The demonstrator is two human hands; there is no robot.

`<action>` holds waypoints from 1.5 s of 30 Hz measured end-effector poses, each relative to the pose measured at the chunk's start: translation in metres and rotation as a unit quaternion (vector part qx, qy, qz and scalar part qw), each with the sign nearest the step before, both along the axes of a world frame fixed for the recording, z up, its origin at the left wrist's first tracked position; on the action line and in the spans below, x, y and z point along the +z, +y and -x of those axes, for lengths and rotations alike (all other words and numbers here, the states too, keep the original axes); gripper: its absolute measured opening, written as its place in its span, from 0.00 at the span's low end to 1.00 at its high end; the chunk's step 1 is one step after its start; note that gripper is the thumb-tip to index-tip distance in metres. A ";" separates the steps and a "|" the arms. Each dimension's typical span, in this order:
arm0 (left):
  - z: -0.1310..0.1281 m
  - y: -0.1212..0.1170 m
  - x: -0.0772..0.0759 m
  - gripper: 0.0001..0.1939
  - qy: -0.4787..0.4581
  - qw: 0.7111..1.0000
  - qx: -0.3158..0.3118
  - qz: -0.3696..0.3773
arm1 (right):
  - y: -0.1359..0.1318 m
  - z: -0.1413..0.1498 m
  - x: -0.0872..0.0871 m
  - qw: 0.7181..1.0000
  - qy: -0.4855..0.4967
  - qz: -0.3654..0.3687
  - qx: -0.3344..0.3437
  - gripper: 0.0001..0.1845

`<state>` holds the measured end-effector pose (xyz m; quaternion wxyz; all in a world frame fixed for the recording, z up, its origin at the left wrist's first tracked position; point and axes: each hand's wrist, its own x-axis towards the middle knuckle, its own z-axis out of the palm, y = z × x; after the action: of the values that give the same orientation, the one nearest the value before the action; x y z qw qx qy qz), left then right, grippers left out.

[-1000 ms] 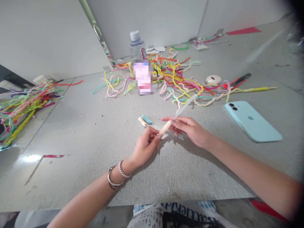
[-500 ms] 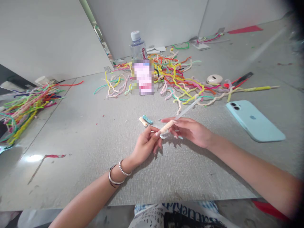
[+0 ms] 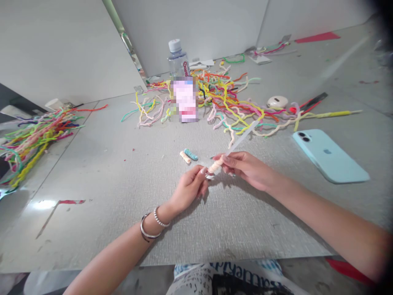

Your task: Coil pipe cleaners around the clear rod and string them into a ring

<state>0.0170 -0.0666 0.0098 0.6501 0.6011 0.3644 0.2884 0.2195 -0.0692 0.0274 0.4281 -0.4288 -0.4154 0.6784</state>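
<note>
The left hand (image 3: 188,189) pinches the lower end of a cream coil (image 3: 215,164) wound on a pale straw (image 3: 242,137), and the right hand (image 3: 248,170) pinches its upper end, left of a light-blue phone (image 3: 331,157). Farther left of the phone lie a short cream roll (image 3: 185,157) and a blue roll (image 3: 190,154), side by side.

Straw: my pale straw (image 3: 242,138) slants up more steeply than half a second ago, its far tip higher.
Right hand: my right hand (image 3: 250,168) gathers its lower fingers closer, index less outstretched, thumb over the upper end of the cream coil (image 3: 215,165).
Left hand: my left hand (image 3: 188,186) has its thumb slightly higher.
</note>
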 end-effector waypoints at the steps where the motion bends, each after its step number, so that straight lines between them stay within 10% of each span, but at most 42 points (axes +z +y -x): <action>1: -0.001 0.000 0.000 0.17 0.006 1.000 -0.001 -0.003 | 0.000 0.000 0.000 1.000 -0.009 -0.002 -0.006 0.20; 45: 0.005 -0.001 -0.005 0.12 0.073 0.983 0.097 -0.138 | 0.003 -0.002 0.001 0.996 0.019 0.057 -0.064 0.16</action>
<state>0.0124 -0.0677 0.0050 0.5015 0.6664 0.4238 0.3533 0.2213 -0.0663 0.0285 0.4536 -0.4651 -0.3391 0.6804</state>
